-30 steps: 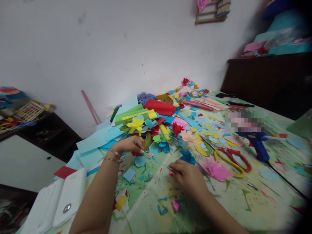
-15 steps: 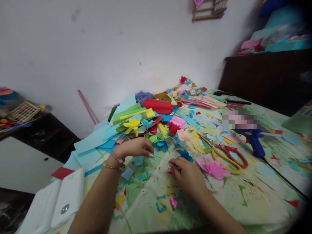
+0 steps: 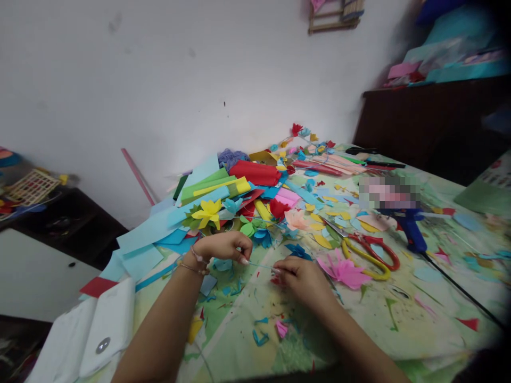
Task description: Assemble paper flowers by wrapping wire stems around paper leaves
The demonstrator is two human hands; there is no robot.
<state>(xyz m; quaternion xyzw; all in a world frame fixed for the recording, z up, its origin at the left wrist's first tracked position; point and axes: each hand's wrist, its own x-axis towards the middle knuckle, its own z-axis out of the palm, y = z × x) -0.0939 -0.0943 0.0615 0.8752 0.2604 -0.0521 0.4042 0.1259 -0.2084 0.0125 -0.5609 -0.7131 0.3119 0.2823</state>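
Observation:
A thin light-blue strand (image 3: 261, 265) stretches between my two hands above the table. My left hand (image 3: 227, 247) pinches its left end between thumb and fingertips, palm turned down. On the other side, my right hand (image 3: 303, 276) is closed around the strand, fingers bent inward. A small red paper piece partly shows under the right fingertips. Close by lie a dark-blue paper flower (image 3: 298, 251), a pink paper flower (image 3: 344, 270) and a light-blue paper flower (image 3: 222, 265), the last partly behind my left wrist.
Scissors (image 3: 369, 258) with yellow and red handles lie to the right, beyond them a blue glue gun (image 3: 413, 231) with its black cord. Coloured paper sheets (image 3: 147, 231) and a red paper roll (image 3: 255, 173) are piled at the back left. A white case (image 3: 109, 324) sits front left.
The view has shifted slightly, moving the scene a little left. My left hand has dipped and its fingers have curled a bit more; both hands keep hold of the strand.

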